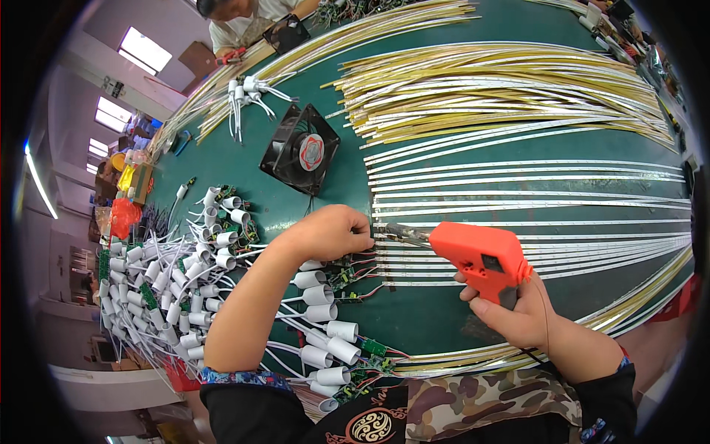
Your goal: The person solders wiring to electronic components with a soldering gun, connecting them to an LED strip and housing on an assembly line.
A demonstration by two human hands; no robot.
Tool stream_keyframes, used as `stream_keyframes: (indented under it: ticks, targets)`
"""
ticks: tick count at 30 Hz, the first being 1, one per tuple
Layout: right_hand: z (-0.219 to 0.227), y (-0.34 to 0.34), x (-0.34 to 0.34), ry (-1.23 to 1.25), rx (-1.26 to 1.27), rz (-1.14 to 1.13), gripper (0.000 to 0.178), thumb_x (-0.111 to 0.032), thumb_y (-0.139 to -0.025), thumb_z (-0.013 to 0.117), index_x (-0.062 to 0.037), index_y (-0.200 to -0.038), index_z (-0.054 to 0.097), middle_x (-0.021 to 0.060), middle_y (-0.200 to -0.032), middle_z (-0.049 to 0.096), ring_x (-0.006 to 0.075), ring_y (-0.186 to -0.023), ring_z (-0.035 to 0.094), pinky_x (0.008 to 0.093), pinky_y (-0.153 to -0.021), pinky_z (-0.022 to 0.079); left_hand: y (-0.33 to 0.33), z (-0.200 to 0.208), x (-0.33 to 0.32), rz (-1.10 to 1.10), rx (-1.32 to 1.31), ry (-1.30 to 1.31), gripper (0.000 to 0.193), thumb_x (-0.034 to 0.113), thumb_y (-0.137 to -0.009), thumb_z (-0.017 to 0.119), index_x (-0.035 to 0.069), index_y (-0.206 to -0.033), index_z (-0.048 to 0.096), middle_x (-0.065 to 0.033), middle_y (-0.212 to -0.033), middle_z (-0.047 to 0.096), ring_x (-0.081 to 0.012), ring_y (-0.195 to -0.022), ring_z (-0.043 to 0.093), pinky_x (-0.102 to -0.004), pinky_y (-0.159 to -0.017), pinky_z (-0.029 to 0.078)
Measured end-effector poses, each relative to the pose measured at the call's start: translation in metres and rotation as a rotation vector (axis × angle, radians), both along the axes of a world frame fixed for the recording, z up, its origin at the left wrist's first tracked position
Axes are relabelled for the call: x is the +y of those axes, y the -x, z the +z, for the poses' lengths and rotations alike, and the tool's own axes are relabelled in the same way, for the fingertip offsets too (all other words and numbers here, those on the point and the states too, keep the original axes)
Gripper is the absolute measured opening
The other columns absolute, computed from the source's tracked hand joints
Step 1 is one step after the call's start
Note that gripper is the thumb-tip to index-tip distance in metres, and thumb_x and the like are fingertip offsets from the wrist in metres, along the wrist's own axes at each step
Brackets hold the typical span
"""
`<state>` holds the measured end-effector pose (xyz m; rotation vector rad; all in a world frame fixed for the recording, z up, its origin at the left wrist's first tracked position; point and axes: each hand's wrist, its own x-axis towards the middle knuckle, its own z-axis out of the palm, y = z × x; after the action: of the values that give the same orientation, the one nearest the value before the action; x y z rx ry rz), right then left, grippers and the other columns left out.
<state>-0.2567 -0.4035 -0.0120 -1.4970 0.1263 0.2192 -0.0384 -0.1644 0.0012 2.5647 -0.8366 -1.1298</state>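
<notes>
My right hand (518, 314) grips an orange pistol-shaped soldering gun (477, 251), its metal tip (396, 231) pointing left at the ends of the white light strips (532, 222). My left hand (333, 231) is closed, pressing down on a strip end and a small green circuit board (344, 277) with red and black wires, right beside the tip. White cylindrical lamp caps (318, 296) with wires lie under and below my left forearm.
A black square fan (300, 149) lies on the green table (414, 318). Bundles of yellow strips (503, 89) fill the far side. A heap of white caps and boards (163, 281) sits at left. Another person (244, 22) works at the far edge.
</notes>
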Motion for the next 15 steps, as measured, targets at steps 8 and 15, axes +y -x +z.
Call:
stream_keyframes:
  ticks: [8,15]
  targets:
    - [-0.017,-0.001,0.008,0.166,-0.168,0.012,0.034,-0.012,-0.082,0.068,-0.003,-0.113,0.058,0.0067,-0.091,0.067,0.0178,-0.081,0.065,0.0317,-0.077,0.05,-0.002,-0.012,0.004,-0.062,-0.056,0.006,0.024,0.027,-0.084,0.07,0.004,-0.089,0.069,-0.0126,-0.092,0.06,-0.0284,-0.087,0.059,-0.0359,-0.075,0.046]
    - [-0.026,-0.001,0.013,0.21,-0.242,0.034,0.031,-0.011,-0.081,0.069,-0.0035,-0.109,0.058,0.0069,-0.086,0.065,0.0204,-0.078,0.064,0.0329,-0.074,0.05,-0.002,-0.016,0.011,-0.047,-0.081,0.141,0.023,0.025,-0.081,0.072,0.002,-0.085,0.07,-0.0162,-0.091,0.063,-0.0317,-0.082,0.062,-0.0397,-0.071,0.049]
